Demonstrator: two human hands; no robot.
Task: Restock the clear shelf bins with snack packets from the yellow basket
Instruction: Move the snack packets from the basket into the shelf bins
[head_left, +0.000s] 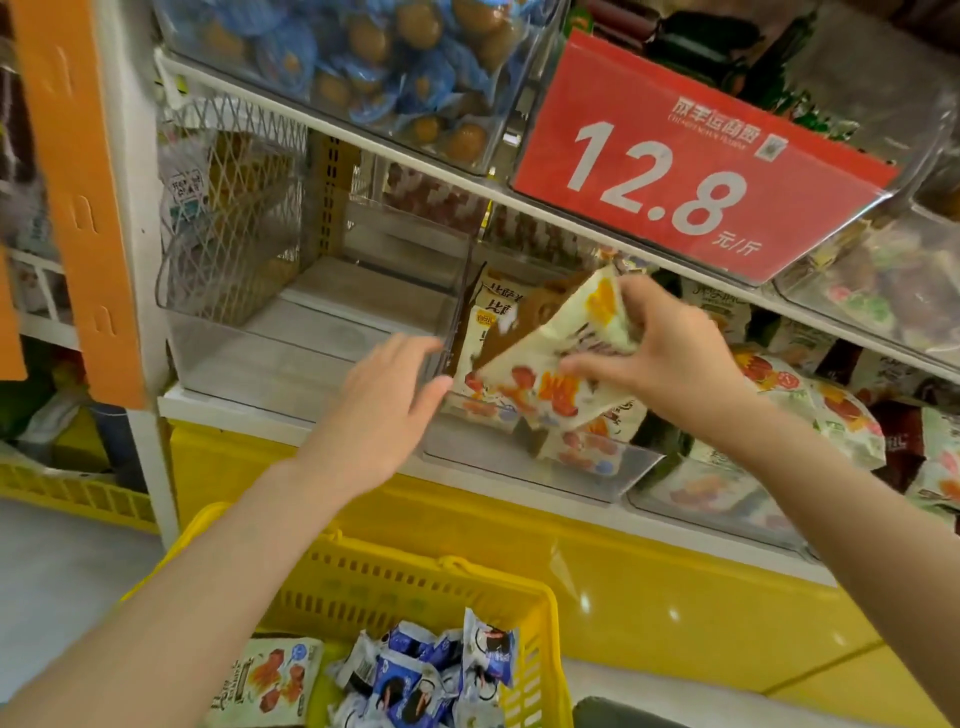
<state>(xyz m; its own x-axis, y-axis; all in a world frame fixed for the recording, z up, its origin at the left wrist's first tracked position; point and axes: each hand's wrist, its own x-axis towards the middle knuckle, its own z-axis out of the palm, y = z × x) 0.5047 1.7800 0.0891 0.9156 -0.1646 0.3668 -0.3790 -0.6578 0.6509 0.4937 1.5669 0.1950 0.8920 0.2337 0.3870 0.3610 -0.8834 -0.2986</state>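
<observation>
My right hand (670, 348) grips a bunch of white snack packets (540, 384) with red and orange print, held over the middle clear bin (519, 462) on the lower shelf. That bin holds a few similar packets. My left hand (387, 402) is open, its straight fingers against the dark divider wall between the middle bin and the left clear bin (270, 364), which shows no packets. The yellow basket (415, 587) sits below the shelf, holding blue-and-white packets (431, 675) and one white packet with red print (265, 680).
A red price sign reading 12.8 (696, 166) hangs from the upper shelf. An upper bin (353, 57) holds blue-wrapped brown snacks. Bins to the right (831, 410) hold more white packets. An orange post (78, 197) stands at the left, a yellow crate (78, 493) beside it.
</observation>
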